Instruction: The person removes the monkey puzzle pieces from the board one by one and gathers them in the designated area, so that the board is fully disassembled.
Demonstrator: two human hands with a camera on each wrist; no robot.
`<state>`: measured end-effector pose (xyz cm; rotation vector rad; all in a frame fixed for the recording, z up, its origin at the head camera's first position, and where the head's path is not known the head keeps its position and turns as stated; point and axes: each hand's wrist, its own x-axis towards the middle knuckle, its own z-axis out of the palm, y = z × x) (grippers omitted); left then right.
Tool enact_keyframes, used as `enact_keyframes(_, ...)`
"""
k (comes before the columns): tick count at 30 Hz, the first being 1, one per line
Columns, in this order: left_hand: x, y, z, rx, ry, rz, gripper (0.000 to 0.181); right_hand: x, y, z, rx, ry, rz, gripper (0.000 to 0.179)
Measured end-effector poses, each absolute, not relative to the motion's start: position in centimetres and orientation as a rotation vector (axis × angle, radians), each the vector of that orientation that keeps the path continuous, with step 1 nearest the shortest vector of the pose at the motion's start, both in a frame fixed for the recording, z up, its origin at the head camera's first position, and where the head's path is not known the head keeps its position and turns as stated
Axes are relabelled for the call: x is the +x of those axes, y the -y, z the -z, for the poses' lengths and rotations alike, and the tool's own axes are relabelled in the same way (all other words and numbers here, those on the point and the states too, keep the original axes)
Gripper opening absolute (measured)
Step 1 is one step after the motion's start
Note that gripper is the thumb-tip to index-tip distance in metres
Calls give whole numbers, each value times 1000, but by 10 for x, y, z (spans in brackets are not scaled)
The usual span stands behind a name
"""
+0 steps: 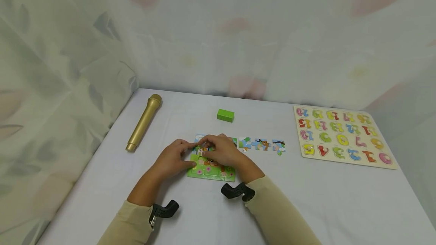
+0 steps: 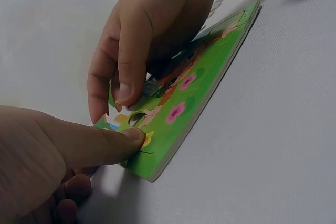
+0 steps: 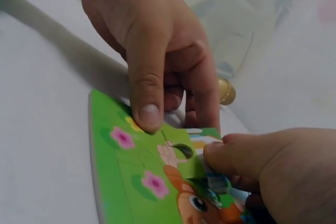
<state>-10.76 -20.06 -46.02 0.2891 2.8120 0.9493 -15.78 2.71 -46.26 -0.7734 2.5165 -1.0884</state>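
Observation:
A jigsaw puzzle (image 1: 211,177) with a green border, pink flowers and a cartoon animal lies flat at the middle of the table. My left hand (image 1: 172,160) holds its left edge, thumb (image 2: 134,136) pressed on the green corner and fingers at the side. From the right, my right hand (image 1: 223,150) reaches over the puzzle and pinches a puzzle piece (image 3: 198,144) with white, orange and green on it, near the upper left part. A dark gap shows beside this piece in the right wrist view. The right hand hides much of the puzzle's upper half.
Three loose puzzle pieces (image 1: 262,144) lie in a row right of the puzzle. Behind it sits a green block (image 1: 225,115). A gold microphone (image 1: 144,122) lies at the left, a number board (image 1: 354,153) at the right. Patterned curtains (image 1: 204,48) hang around the table.

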Motion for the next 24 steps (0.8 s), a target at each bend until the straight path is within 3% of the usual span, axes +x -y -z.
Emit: enact_keyframes(24, -109, 202, 462, 303, -2803, -963, 66, -160, -30, 445, -569, -2293, 1387, 15)
